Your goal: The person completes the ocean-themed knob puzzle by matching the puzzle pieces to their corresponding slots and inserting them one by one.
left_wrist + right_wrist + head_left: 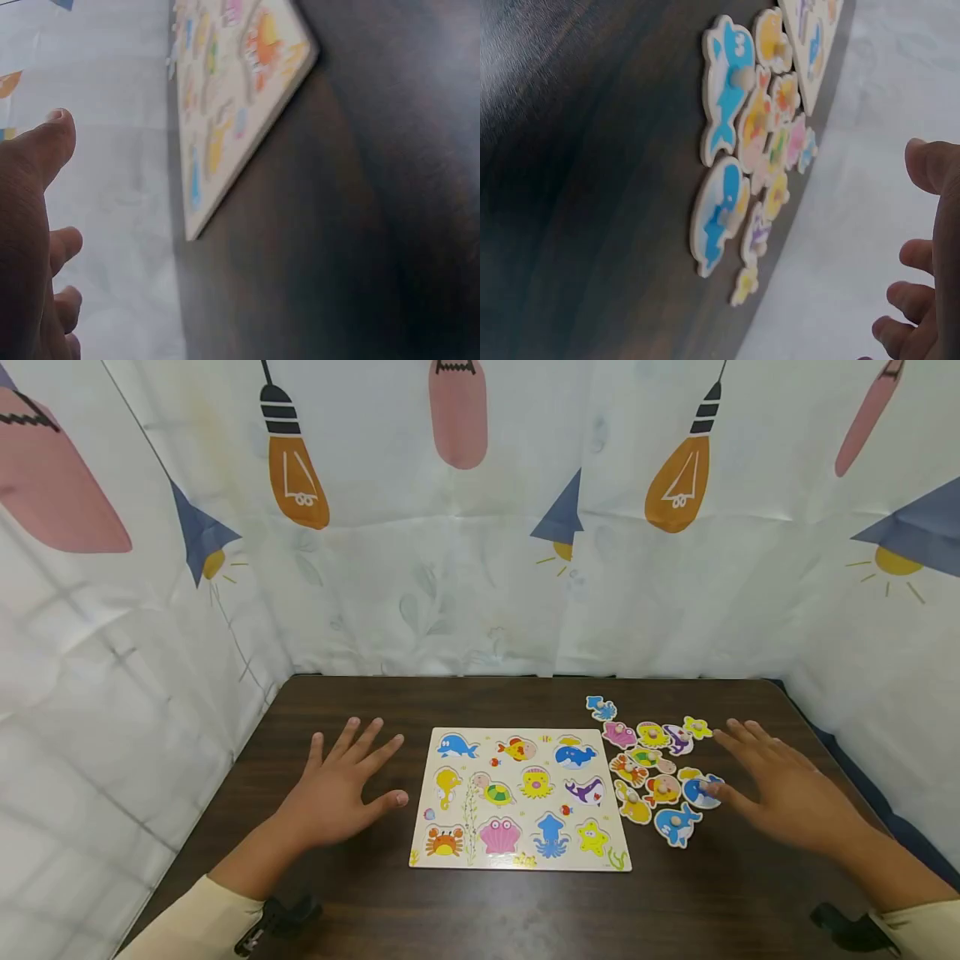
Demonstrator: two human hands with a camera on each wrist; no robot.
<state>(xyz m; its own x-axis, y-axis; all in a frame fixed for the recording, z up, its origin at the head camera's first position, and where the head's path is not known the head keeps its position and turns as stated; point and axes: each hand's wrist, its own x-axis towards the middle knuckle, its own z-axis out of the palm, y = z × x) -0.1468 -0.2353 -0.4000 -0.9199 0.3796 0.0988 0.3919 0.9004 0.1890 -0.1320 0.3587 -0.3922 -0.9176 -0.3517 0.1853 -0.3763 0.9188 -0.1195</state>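
Pieces are scattered right of the board, near the right hand. The left hand is set farther off. Both are spread, with nothing held

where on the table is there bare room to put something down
Bare tabletop borders the near edge of the puzzle board and most of its far edge, up to the printed cloth. It's crowded right of the board, where loose pieces cluster by the right hand.

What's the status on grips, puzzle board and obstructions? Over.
Left grip, right grip: both holding nothing. Puzzle board: flat on table, between them. Puzzle pieces: loose, clustered by board's right edge. Nothing covering board.
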